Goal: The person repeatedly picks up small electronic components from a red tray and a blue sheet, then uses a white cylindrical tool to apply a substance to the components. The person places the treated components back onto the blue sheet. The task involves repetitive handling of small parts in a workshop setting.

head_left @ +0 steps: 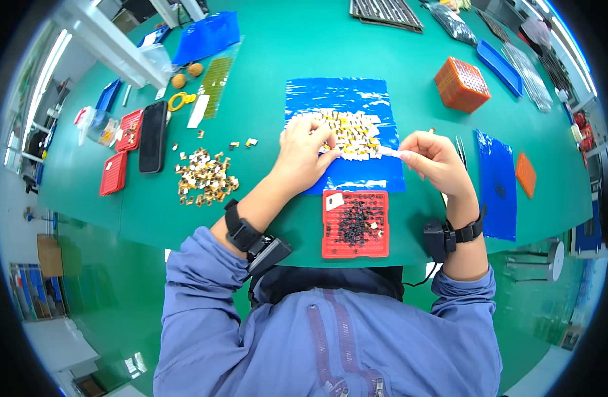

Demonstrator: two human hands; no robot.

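A blue sheet (310,91) lies in the middle of the table, covered with many small white-and-yellow pieces (353,132) in close rows. At the left edge of these pieces is my left hand (304,151), fingers bent, thumb and forefinger brought close together; anything between them is too small to make out. My right hand (436,159), at the right edge of the sheet, pinches a thin whitish strip (389,152) between thumb and forefinger. The strip's tip reaches the nearest pieces. Close to my body sits a red perforated tray (328,231) with small black parts (357,223) in it.
A pile of small white-and-brown parts (205,177) lies left of my forearm. Beyond it are a black phone (153,137), red trays (113,173) and yellow scissors (178,100). On the right are tweezers (460,151), another blue sheet (497,192) and an orange tray stack (461,85).
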